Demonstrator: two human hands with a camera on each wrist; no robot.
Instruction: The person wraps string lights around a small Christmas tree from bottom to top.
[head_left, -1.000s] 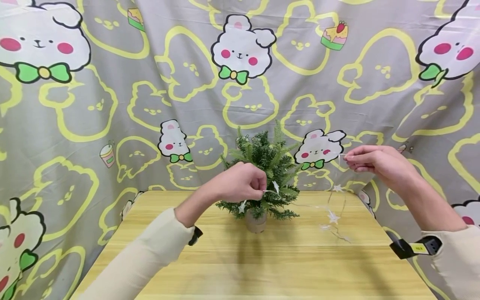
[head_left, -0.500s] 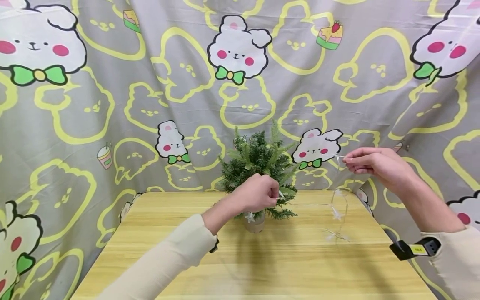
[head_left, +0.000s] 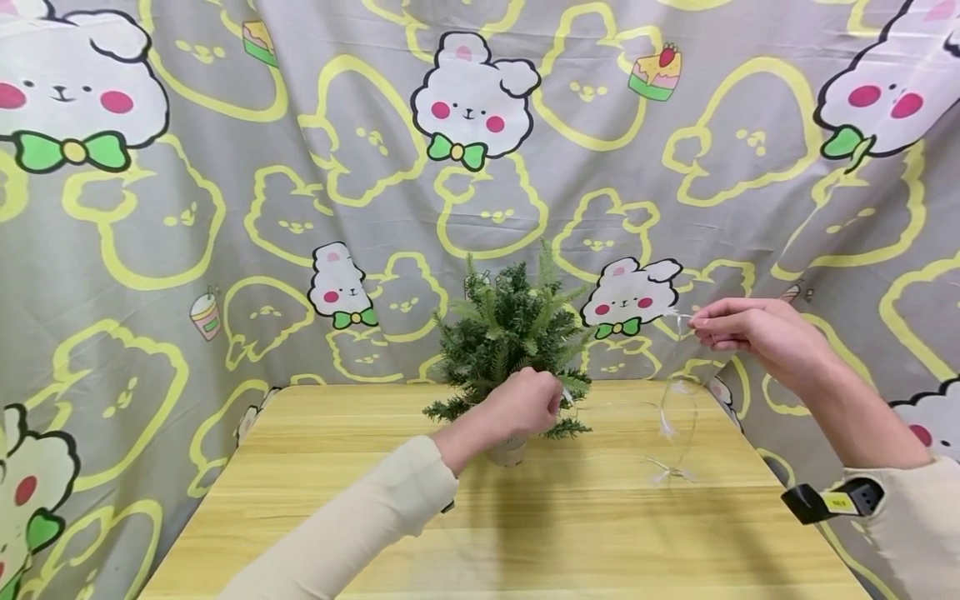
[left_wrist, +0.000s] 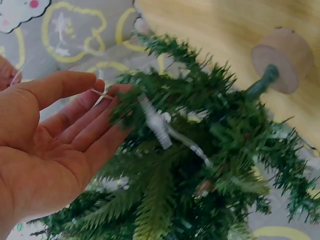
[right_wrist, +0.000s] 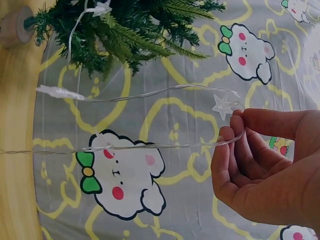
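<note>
A small artificial Christmas tree (head_left: 498, 325) stands upright on its round wooden base (left_wrist: 282, 60). In front of its lower right branches, my left hand (head_left: 525, 404) pinches the thin wire of a star string light between thumb and index finger. A clear star (left_wrist: 157, 125) lies against the needles beside those fingertips. Right of the tree, my right hand (head_left: 757, 333) is raised and pinches another stretch of the string light (right_wrist: 165, 91). One star (right_wrist: 223, 106) sits right at its fingertips, and loops of wire hang below toward the table.
The wooden table (head_left: 360, 533) carries the tree near its back edge. Several stars of the string light (head_left: 670, 473) hang or lie at the right. A grey patterned curtain (head_left: 480, 200) rises close behind the tree and along both sides.
My left hand has moved right and slightly down across the front of the tree, bringing the wire to its right side. The right hand has stayed nearly still; the hanging loop has swayed.
</note>
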